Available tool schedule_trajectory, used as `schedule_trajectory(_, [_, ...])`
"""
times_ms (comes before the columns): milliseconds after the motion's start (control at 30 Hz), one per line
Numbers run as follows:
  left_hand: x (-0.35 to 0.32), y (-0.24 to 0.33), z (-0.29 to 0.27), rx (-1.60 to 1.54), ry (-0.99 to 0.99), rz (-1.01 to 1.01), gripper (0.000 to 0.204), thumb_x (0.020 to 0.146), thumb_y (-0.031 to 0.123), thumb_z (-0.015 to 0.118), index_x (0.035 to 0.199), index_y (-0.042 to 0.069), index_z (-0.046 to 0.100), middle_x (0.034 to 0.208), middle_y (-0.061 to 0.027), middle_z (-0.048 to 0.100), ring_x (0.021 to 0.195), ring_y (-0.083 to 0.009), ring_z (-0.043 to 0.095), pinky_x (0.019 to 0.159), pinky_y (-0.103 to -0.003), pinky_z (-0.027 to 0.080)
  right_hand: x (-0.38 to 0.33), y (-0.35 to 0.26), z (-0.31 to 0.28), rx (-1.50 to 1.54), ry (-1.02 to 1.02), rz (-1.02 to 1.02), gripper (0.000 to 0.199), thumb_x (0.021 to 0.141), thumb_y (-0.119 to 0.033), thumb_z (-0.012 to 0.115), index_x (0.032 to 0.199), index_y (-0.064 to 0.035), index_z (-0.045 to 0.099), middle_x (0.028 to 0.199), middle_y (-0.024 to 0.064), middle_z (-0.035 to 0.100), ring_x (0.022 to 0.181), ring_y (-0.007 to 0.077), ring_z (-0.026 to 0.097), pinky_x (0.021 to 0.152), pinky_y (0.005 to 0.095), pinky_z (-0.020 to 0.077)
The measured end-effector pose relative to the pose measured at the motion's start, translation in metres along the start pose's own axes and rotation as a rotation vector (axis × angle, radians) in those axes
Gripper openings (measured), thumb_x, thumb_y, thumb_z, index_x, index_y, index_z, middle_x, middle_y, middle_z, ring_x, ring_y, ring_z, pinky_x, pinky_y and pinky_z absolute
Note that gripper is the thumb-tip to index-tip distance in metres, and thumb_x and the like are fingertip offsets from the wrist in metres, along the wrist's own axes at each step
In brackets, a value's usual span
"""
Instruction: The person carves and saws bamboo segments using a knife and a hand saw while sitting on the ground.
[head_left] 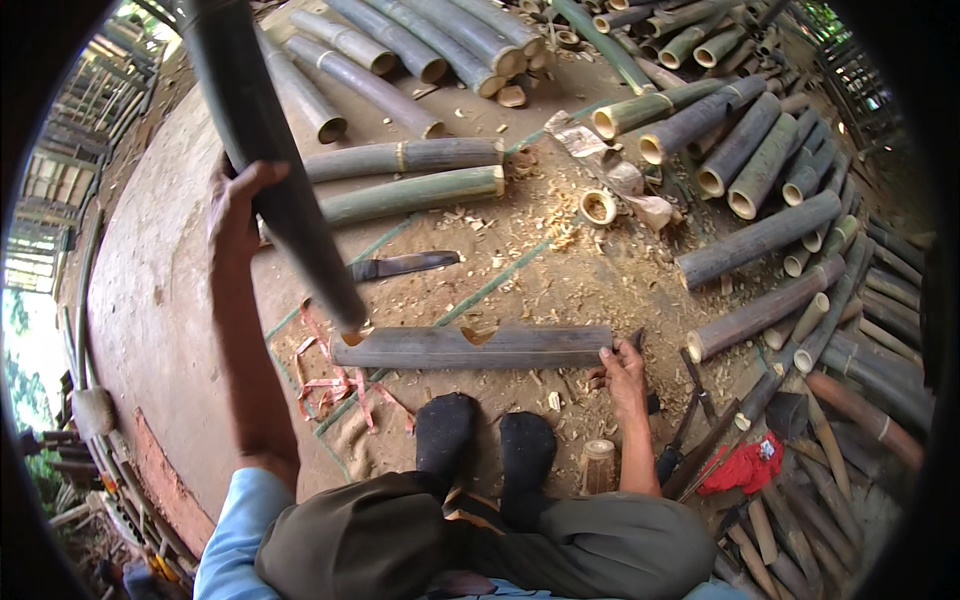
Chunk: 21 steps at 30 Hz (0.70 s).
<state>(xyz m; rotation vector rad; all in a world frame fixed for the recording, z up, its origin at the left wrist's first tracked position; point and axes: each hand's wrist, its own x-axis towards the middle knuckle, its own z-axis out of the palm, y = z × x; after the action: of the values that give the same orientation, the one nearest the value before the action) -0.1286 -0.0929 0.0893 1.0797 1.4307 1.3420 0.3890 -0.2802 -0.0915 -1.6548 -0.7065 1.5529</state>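
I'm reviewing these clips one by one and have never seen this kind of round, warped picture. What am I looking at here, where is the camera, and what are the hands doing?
There is no machine here: a person works with bare hands. The single picture comes from a wide fisheye camera on the person's head, looking down, so straight edges bend near the rim. The person sits on a floor strewn with wood chips, feet in dark socks out front. The left hand grips a long dark bamboo pole, its lower end meeting a notched bamboo piece lying crosswise. The right hand rests at that piece's right end. A knife lies beyond it, more bamboo poles are stacked around, and a red cloth lies at right.
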Motion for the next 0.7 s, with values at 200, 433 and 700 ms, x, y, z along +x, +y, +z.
schedule_trajectory(200, [-0.04, -0.036, 0.069, 0.802, -0.287, 0.299, 0.068, 0.054, 0.014, 0.082, 0.119, 0.003, 0.065, 0.107, -0.0127, 0.068, 0.098, -0.0281, 0.067, 0.093, -0.039, 0.054, -0.005, 0.018, -0.013, 0.151, 0.004, -0.02, 0.012, 0.103, -0.01, 0.056, 0.112, -0.002, 0.057, 0.096, 0.0091, 0.067, 0.075, 0.0182, 0.069, 0.067, 0.0334, 0.0606])
schedule_trajectory(433, [-0.087, -0.107, 0.123, 1.118, -0.671, 0.2, 0.08, 0.049, 0.017, 0.089, 0.124, 0.013, 0.062, 0.117, -0.008, 0.064, 0.116, -0.0304, 0.058, 0.103, -0.044, 0.044, -0.019, 0.019, -0.019, 0.264, 0.014, -0.053, 0.009, 0.101, -0.012, 0.061, 0.103, -0.0042, 0.058, 0.093, 0.0083, 0.069, 0.075, 0.0176, 0.07, 0.07, 0.0334, 0.0605])
schedule_trajectory(700, [-0.11, -0.16, 0.116, 1.015, -0.77, 0.17, 0.072, 0.061, 0.026, 0.09, 0.125, 0.01, 0.061, 0.121, -0.0106, 0.065, 0.119, -0.033, 0.058, 0.101, -0.047, 0.044, -0.021, -0.007, -0.024, 0.038, 0.168, -0.119, 0.042, 0.099, -0.016, 0.064, 0.139, -0.0066, 0.055, 0.101, 0.0091, 0.067, 0.071, 0.0125, 0.066, 0.059, 0.0265, 0.0589])
